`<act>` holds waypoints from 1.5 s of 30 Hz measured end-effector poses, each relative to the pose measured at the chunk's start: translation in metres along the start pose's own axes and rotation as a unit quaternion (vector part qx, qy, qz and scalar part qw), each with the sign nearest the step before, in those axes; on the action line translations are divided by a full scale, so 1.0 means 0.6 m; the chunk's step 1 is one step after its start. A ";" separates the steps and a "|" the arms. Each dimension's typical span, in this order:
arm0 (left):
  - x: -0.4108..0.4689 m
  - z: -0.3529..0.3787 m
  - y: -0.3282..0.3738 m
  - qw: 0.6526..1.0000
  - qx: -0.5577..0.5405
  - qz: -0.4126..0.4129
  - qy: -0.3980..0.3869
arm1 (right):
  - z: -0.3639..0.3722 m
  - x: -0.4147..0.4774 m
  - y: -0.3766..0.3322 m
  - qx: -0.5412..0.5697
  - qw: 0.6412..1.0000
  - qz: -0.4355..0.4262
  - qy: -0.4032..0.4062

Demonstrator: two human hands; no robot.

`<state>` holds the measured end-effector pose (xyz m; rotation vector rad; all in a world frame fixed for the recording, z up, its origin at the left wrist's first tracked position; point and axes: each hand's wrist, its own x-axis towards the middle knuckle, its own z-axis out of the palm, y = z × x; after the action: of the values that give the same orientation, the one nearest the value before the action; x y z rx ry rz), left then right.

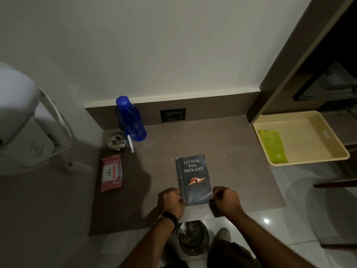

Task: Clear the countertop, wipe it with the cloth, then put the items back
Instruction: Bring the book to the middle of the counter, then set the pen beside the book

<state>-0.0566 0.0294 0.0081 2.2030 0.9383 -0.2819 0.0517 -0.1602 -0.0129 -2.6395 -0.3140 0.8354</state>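
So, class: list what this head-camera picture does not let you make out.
Head view.
Hidden behind knuckles and the book: fingertips of left hand and right hand.
Cut off by the left edge: white wall unit.
Too small: fine print on wipes pack.
Too dark: contents of the bin.

Both forearms reach forward, close together. Left hand [171, 200], dark band [170, 218] on the wrist, fingers curled at the book's [194, 178] left edge. Right hand [225, 200] pinches its lower right corner.
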 end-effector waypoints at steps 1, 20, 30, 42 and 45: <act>0.001 0.000 -0.001 1.000 -0.007 0.000 -0.004 | 0.002 0.000 0.001 0.002 1.000 0.000 0.005; 0.210 -0.228 -0.102 0.981 -0.006 -0.087 0.174 | 0.001 -0.037 0.049 0.396 0.917 0.055 -0.005; 0.327 -0.215 -0.087 0.977 0.022 -0.107 0.182 | 0.004 -0.022 0.065 0.384 0.922 0.049 -0.026; 0.164 -0.147 -0.114 0.958 -0.011 -0.050 0.283 | 0.013 -0.020 0.053 0.334 0.939 0.077 0.002; 0.160 -0.107 -0.067 0.981 0.026 0.062 0.180 | 0.021 -0.008 0.040 0.288 0.952 0.104 0.016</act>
<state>-0.0212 0.1449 -0.0095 2.3959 0.9839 0.1611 0.0432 -0.1804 -0.0298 -2.1497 0.2003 0.7984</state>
